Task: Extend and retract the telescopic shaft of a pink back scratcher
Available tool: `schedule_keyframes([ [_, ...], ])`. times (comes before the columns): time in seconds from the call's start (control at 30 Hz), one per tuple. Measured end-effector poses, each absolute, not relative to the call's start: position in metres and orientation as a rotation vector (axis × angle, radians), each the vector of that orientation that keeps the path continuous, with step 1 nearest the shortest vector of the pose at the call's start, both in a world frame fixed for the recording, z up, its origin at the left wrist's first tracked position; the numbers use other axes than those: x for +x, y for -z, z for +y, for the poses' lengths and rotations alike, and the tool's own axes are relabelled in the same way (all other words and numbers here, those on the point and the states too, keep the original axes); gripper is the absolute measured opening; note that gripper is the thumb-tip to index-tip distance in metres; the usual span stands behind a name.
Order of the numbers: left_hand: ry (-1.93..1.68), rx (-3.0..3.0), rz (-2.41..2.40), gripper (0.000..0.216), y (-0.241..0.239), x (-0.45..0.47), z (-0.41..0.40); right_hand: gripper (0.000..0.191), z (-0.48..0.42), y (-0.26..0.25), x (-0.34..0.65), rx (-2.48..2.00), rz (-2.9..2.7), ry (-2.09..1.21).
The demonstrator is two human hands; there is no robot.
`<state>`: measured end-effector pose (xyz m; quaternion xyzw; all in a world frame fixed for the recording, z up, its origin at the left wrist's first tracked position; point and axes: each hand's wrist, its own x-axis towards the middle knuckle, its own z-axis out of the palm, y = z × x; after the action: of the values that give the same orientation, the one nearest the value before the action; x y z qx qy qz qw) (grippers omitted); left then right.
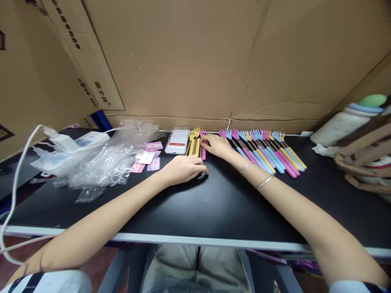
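Several back scratchers with hand-shaped heads lie on the black table in two groups. The small middle group has yellow back scratchers [197, 145] and a pink back scratcher [203, 154] at its right edge. My right hand [215, 145] has its fingers closed on that pink one, just below its head. My left hand [185, 169] rests palm down by the lower ends of the yellow handles, fingers loosely bent and apart, with nothing visible in them. Right of my hands is a larger, fanned row of back scratchers [269, 152] in pink, blue, purple and yellow.
A phone [176, 142] lies left of the middle group. Small printed cards [153, 163], crumpled clear plastic bags [104, 158] and a white power strip [88, 138] lie further left. A bottle [342, 126] and brown paper bag [363, 162] stand right. Cardboard [189, 61] walls the back.
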<state>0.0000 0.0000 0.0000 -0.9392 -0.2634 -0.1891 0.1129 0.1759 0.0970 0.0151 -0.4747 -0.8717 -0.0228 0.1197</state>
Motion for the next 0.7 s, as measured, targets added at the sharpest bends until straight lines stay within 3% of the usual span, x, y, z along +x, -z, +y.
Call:
schedule_keyframes([
  [0.7, 0.548, -2.819, -0.808, 0.024, 0.000, -0.001, -0.001, 0.014, 0.059, -0.025, 0.216, -1.352, -2.679, 0.136],
])
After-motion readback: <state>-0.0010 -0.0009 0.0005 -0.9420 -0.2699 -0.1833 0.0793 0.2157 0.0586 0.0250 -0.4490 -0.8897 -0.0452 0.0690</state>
